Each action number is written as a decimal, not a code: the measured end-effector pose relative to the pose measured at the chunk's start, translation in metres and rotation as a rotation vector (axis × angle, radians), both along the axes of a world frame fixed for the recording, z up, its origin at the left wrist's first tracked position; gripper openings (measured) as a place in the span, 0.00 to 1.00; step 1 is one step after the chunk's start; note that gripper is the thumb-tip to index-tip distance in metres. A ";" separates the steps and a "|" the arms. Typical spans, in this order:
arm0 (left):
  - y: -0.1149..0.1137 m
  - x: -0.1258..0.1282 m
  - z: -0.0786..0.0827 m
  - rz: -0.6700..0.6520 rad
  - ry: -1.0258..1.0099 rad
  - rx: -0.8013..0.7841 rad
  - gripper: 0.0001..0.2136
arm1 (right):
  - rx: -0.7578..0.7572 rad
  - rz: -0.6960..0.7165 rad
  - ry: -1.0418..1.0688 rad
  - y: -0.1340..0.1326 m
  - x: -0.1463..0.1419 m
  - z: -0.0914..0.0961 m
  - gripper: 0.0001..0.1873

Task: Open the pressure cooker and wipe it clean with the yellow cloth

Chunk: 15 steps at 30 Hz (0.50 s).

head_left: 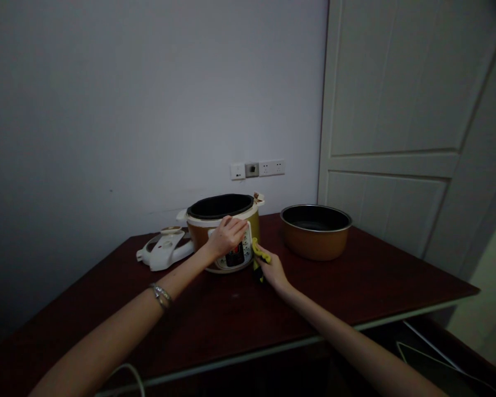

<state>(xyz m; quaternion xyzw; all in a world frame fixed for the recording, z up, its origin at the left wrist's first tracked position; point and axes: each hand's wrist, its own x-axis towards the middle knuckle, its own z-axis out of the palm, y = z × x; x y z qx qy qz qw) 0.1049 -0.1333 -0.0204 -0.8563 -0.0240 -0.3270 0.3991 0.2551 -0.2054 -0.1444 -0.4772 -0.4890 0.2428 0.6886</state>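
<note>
An electric pressure cooker (198,234) with a gold body, white rim and dark inside stands near the wall, its lid off. Fingers of my left hand (228,236) are bent together against the upper front of it, above the control panel (235,257). My right hand (273,271) is closed round a yellow and black cloth (261,252), held at the cooker's right front side. Whether the cloth touches the cooker I cannot tell. The white lid (167,249) lies on the table to the cooker's left.
A round gold-brown pot (316,237) with a dark inside stands right of the cooker on the dark red table (231,320). Sockets (271,167) are on the wall behind. A white door (388,165) rises at the right. A pale cable (134,372) shows by the front edge.
</note>
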 end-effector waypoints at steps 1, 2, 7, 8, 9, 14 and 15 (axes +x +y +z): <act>0.000 0.000 0.000 -0.003 0.000 -0.004 0.12 | -0.005 0.015 -0.034 -0.002 0.006 0.005 0.21; 0.001 0.000 0.000 -0.006 0.002 -0.010 0.12 | 0.010 0.015 -0.075 -0.003 0.013 0.012 0.22; 0.001 -0.001 0.000 -0.004 0.013 -0.029 0.12 | 0.374 -0.151 -0.400 0.002 0.041 0.058 0.30; 0.001 -0.001 0.000 -0.005 0.012 -0.022 0.12 | 0.433 -0.147 -0.490 0.006 0.044 0.063 0.32; 0.001 -0.001 0.001 -0.010 0.008 -0.014 0.12 | 0.472 -0.133 -0.572 0.011 0.047 0.066 0.34; -0.002 -0.001 0.003 -0.015 0.006 0.005 0.11 | 0.521 -0.103 -0.749 0.030 0.051 0.044 0.35; -0.002 -0.001 0.003 -0.008 0.010 -0.002 0.12 | 0.517 -0.111 -0.755 0.031 0.052 0.037 0.33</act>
